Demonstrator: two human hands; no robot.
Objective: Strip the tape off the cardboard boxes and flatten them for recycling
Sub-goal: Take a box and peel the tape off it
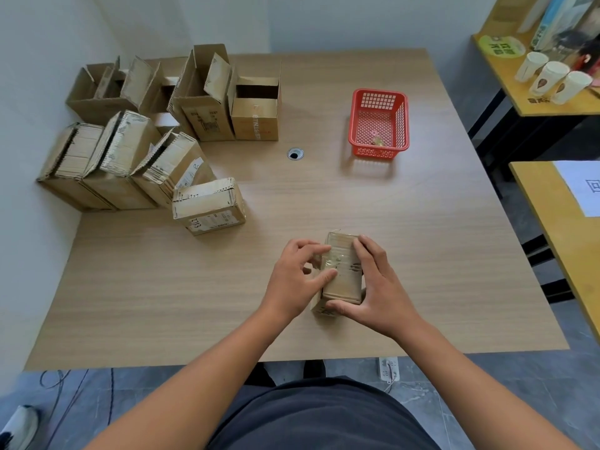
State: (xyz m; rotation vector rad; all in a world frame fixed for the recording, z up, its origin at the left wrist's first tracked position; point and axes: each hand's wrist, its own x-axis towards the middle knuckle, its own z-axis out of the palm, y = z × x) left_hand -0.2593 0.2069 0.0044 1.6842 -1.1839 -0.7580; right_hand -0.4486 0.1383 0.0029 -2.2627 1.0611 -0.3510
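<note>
Your small box (343,280) stands on the table (438,261) right in front of you at 12 o'clock, close to the near edge. Your right hand (380,287) grips it. The fingers wrap over the right side and the thumb hooks round the near end. Your left hand (293,277) is bent onto the box too, with its thumb and pointer finger pressing on the shiny tape (339,259) that runs over the top. You cannot tell if any tape has come loose under those fingers. The box is not yet flat, and its top is shut. At 11 o'clock, a little way off, another closed box (209,206) lies by itself, with tape on it as well. Past it at 10 o'clock, a row of boxes (107,167) leans side by side near the wall. Behind them, at the far 11 o'clock corner, more boxes (201,102) stand with their flaps open. At 1 o'clock, well apart from your hands, sits a red basket (401,125) with a few small scraps in the bottom. They are too small to make out. A round hole (295,154) is in the table top at 12 o'clock, between the boxes and the basket. Far off at 2 o'clock, white paper cups (548,79) stand on a yellow table (558,108).
</note>
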